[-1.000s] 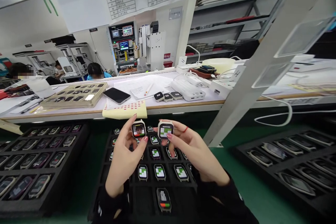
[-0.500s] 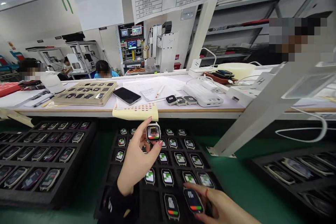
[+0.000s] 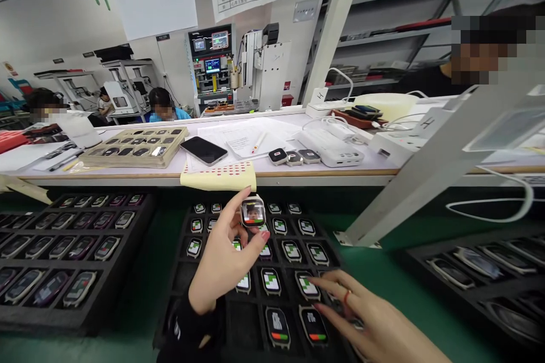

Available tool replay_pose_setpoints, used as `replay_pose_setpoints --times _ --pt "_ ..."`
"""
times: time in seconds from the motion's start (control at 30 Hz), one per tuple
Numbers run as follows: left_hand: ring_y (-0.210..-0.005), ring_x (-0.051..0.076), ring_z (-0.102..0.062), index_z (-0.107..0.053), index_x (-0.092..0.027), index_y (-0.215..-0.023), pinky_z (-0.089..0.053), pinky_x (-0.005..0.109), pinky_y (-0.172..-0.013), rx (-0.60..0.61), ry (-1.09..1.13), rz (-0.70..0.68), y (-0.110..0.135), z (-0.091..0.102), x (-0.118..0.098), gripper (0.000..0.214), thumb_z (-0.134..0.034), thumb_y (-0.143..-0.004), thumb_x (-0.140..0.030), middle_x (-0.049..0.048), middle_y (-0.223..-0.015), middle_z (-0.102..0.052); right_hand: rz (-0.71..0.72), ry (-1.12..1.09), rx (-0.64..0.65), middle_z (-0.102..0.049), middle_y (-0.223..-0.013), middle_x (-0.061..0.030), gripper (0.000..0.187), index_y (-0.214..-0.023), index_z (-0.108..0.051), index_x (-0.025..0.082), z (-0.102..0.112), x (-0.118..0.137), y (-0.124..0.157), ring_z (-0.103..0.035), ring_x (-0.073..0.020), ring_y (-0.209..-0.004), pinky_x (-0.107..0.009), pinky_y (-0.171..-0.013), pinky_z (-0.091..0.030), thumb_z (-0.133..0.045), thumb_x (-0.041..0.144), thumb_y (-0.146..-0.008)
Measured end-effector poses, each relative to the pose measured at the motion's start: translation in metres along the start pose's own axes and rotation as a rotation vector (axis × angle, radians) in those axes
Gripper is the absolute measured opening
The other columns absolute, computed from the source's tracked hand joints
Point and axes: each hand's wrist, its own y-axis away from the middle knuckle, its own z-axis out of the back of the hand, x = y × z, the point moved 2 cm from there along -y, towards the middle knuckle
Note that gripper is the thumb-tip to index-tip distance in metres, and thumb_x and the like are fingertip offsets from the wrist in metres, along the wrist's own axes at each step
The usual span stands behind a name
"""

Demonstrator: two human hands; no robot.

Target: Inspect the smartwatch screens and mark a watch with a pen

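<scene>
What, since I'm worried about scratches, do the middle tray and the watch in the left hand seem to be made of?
Middle tray: probably dense foam, matt black, judging by its thick, dull walls. Watch: the front looks smooth and glossy, so likely glass or clear plastic; the pale case could be metal or plastic, as its finish doesn't settle it.

Up in the left hand [image 3: 227, 255] I see one pale-cased smartwatch [image 3: 252, 214], its lit screen showing a picture above a red-and-green strip; below, two dark-faced watches [image 3: 314, 324] lie side by side in the black tray [image 3: 243, 323], red-and-green bars low on each, and behind them sit rows of green-and-white-screened watches [image 3: 271, 281], face up
</scene>
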Motion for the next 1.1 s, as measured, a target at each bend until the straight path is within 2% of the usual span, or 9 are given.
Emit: replay_pose_setpoints --times 0.07,0.13,0.23,0.33,0.5,0.7,0.87,1.0,1.1 --pt "-0.082 0.012 -0.055 -0.041 -0.034 -0.153 -0.047 0.024 -0.073 0.034 0.044 -0.002 0.0 -0.002 0.001 0.069 -0.069 -0.091 -0.023 0.0038 -0.11 -0.066 0.096 -0.07 -0.096 -0.063 -0.108 -0.0031 0.024 -0.127 -0.062 0.028 0.016 0.019 -0.02 -0.055 -0.0102 -0.047 -0.022 -0.047 -0.053 -0.049 0.029 -0.107" --pt "-0.087 0.014 -0.057 -0.043 -0.033 -0.152 -0.047 0.024 -0.077 0.061 0.082 0.02 0.0 -0.004 0.002 0.069 -0.07 -0.09 -0.024 0.0029 -0.106 -0.069 0.185 -0.073 -0.265 -0.06 -0.112 -0.0058 0.024 -0.13 -0.06 0.026 0.03 0.041 -0.038 -0.06 -0.0131 -0.062 -0.024 -0.059 -0.055 -0.05 0.026 -0.108" --pt "-0.082 0.014 -0.057 -0.049 -0.03 -0.149 -0.047 0.024 -0.076 0.081 0.08 0.079 0.002 -0.006 0.003 0.074 -0.079 -0.082 -0.027 0.0011 -0.093 -0.07 0.266 -0.138 -0.472 -0.059 -0.107 -0.0053 0.018 -0.121 -0.062 0.023 0.041 0.071 -0.059 -0.058 -0.0133 -0.067 -0.025 -0.064 -0.053 -0.058 0.017 -0.104" --pt "-0.073 0.012 -0.055 -0.055 -0.027 -0.145 -0.047 0.023 -0.071 0.101 0.081 0.114 0.005 -0.008 0.0 0.081 -0.088 -0.072 -0.029 0.0007 -0.088 -0.071 0.28 -0.183 -0.554 -0.057 -0.099 -0.0025 0.013 -0.109 -0.064 0.023 0.043 0.088 -0.072 -0.06 -0.0136 -0.071 -0.023 -0.061 -0.052 -0.061 0.013 -0.102" --pt "-0.069 0.012 -0.054 -0.06 -0.023 -0.141 -0.046 0.023 -0.067 0.101 0.1 0.11 0.007 -0.012 -0.006 0.081 -0.091 -0.065 -0.027 0.0009 -0.083 -0.072 0.313 -0.179 -0.555 -0.055 -0.093 -0.0003 0.013 -0.1 -0.064 0.024 0.043 0.095 -0.077 -0.06 -0.0138 -0.071 -0.024 -0.059 -0.05 -0.061 0.012 -0.102" --pt "-0.067 0.011 -0.052 -0.066 -0.033 -0.134 -0.048 0.023 -0.069 0.114 -0.101 0.023 0.008 -0.015 -0.005 0.066 -0.084 -0.072 -0.018 -0.003 -0.08 -0.065 0.364 -0.114 -0.522 -0.053 -0.093 -0.0014 0.017 -0.099 -0.059 0.021 0.052 0.095 -0.077 -0.058 -0.0145 -0.074 -0.025 -0.064 -0.049 -0.053 0.006 -0.101" --pt "-0.076 0.015 -0.058 -0.067 -0.033 -0.133 -0.05 0.026 -0.075 0.138 -0.184 -0.017 0.007 -0.018 -0.004 0.06 -0.075 -0.077 -0.014 0.0 -0.09 -0.068 0.298 -0.216 -0.648 -0.053 -0.096 -0.0024 0.016 -0.094 -0.056 0.022 0.072 0.092 -0.075 -0.059 -0.015 -0.077 -0.023 -0.059 -0.049 -0.055 0.006 -0.098" --pt "-0.073 0.015 -0.057 -0.06 -0.027 -0.141 -0.05 0.026 -0.071 0.084 -0.042 0.044 0.005 -0.018 -0.005 0.073 -0.084 -0.072 -0.022 0.0009 -0.087 -0.07 0.371 -0.209 -0.491 -0.059 -0.096 -0.003 0.018 -0.1 -0.063 0.023 0.077 0.091 -0.074 -0.061 -0.0154 -0.073 -0.023 -0.052 -0.047 -0.058 0.006 -0.099" --pt "-0.07 0.014 -0.058 -0.06 -0.023 -0.141 -0.048 0.026 -0.069 0.086 0.048 0.064 0.004 -0.018 -0.01 0.079 -0.089 -0.068 -0.027 0.0011 -0.084 -0.072 0.408 -0.185 -0.427 -0.061 -0.095 -0.0036 0.017 -0.104 -0.064 0.024 0.072 0.091 -0.075 -0.064 -0.0175 -0.076 -0.027 -0.06 -0.052 -0.058 0.008 -0.1"
